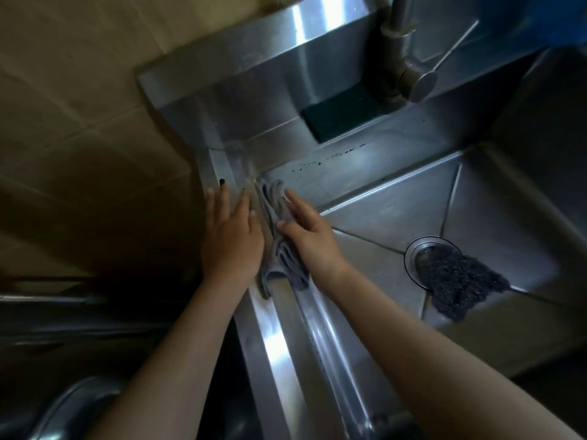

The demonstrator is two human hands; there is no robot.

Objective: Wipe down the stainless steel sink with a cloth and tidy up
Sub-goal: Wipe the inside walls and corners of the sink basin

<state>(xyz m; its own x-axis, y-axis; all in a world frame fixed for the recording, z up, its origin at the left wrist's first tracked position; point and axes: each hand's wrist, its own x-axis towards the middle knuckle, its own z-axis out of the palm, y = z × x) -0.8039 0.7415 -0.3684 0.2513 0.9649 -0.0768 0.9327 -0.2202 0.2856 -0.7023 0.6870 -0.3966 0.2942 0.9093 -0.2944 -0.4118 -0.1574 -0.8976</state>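
Observation:
A grey cloth (275,198) lies bunched along the left rim of the stainless steel sink (397,198), near its back left corner. My right hand (308,231) presses flat on the cloth with straight fingers, the thumb on the fabric. My left hand (230,236) rests flat on the rim just left of the cloth, fingers straight. The cloth's near end (286,274) hangs over the rim's edge between my wrists.
A dark scouring pad (460,281) lies over the drain (422,249) in the basin. A dark green sponge (340,117) sits on the back ledge beside the tap (403,58). Tiled wall (79,106) is to the left; a blue object (540,17) shows top right.

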